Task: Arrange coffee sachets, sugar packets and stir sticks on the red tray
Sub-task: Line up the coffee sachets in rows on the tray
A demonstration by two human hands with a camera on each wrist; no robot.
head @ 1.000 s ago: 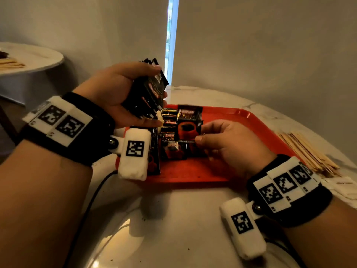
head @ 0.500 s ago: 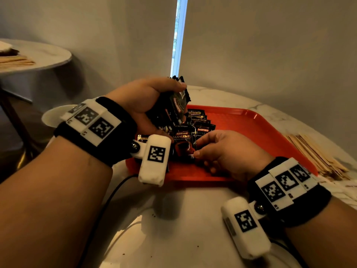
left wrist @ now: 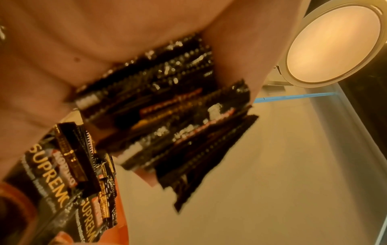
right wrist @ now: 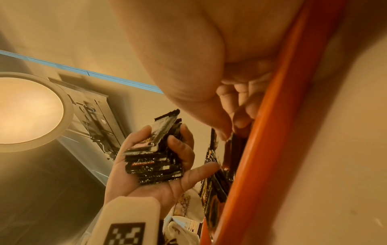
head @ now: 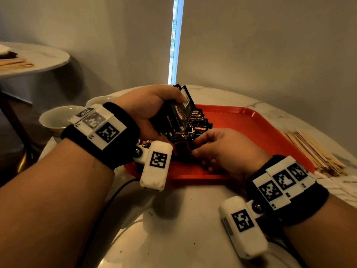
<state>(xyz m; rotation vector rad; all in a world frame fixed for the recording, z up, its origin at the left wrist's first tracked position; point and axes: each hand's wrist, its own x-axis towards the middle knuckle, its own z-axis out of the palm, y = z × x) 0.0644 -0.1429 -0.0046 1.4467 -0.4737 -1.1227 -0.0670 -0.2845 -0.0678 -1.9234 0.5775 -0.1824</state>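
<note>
Your left hand (head: 146, 111) grips a stack of black foil coffee sachets (head: 178, 113) above the red plastic tray (head: 241, 124)'s 9 o'clock side; right hand (head: 226, 149) pinches a sachet lying w/ others on the tray. Wooden stir sticks (head: 313, 151) lie on the white marble worktop (head: 173, 229) at 3 o'clock.

Dim, warm light falls from a round ceiling lamp (left wrist: 333, 43) that glares in both wrist views, where close skin blurs and wide-angle edges bend.

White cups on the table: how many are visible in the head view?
2. The near cup stands left of the left wrist; the far cup is behind it, partly hidden by the left hand. Others may hide behind the arm.
</note>
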